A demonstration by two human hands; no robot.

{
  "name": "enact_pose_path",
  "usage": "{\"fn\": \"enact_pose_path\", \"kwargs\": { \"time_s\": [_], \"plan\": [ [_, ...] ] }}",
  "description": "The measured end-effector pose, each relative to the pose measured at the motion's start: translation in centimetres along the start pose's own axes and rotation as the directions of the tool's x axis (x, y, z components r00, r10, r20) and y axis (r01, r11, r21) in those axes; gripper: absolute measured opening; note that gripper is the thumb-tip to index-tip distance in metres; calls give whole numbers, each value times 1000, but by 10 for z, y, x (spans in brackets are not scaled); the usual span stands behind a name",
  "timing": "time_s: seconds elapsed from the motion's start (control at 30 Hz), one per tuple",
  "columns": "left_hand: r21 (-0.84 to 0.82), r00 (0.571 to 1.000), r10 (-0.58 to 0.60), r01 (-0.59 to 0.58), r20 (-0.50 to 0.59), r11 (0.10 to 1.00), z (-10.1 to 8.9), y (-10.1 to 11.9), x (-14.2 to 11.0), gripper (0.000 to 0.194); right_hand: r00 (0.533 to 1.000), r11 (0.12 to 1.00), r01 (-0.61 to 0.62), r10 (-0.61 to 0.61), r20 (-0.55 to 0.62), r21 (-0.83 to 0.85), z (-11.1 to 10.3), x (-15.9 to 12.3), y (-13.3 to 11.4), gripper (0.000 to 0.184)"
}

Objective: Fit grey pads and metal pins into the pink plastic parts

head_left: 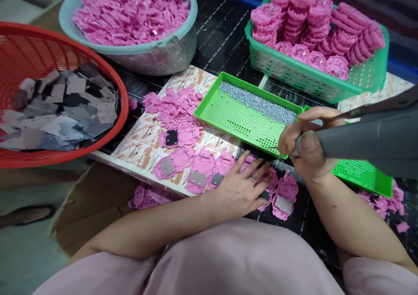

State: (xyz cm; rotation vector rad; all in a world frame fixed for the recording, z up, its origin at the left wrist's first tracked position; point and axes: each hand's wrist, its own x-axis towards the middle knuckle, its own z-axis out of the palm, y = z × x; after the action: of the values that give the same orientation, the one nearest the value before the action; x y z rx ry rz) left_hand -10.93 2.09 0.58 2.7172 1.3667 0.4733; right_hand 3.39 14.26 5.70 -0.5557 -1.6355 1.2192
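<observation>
My left hand (243,186) lies flat with fingers spread on a pink plastic part (270,182) in a row of pink parts fitted with grey metal plates (199,168). My right hand (305,144) is closed round a grey electric screwdriver (362,140), its tip just above the front edge of a green perforated tray (240,116) that holds small silver screws (261,103). Another plated pink part (284,194) lies right of my left hand.
A red basket (65,153) of grey metal plates sits at left. A pale bowl (137,51) of loose pink parts stands behind. A green basket (310,79) holds stacked pink parts. A second green tray (362,175) lies at right. Loose pink parts (173,105) are heaped mid-table.
</observation>
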Motion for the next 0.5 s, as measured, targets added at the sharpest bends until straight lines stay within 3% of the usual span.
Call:
{"fn": "enact_pose_path", "kwargs": {
  "time_s": [0.2,0.5],
  "plan": [
    [5,1000,7,-7,-4,1000,1,-1,0,52,996,987,84,-87,17,135,3,4,-3,30],
    [11,1000,-1,1,0,1000,-1,-1,1,52,996,988,92,-92,-5,126,4,7,-2,27]
  ]
}}
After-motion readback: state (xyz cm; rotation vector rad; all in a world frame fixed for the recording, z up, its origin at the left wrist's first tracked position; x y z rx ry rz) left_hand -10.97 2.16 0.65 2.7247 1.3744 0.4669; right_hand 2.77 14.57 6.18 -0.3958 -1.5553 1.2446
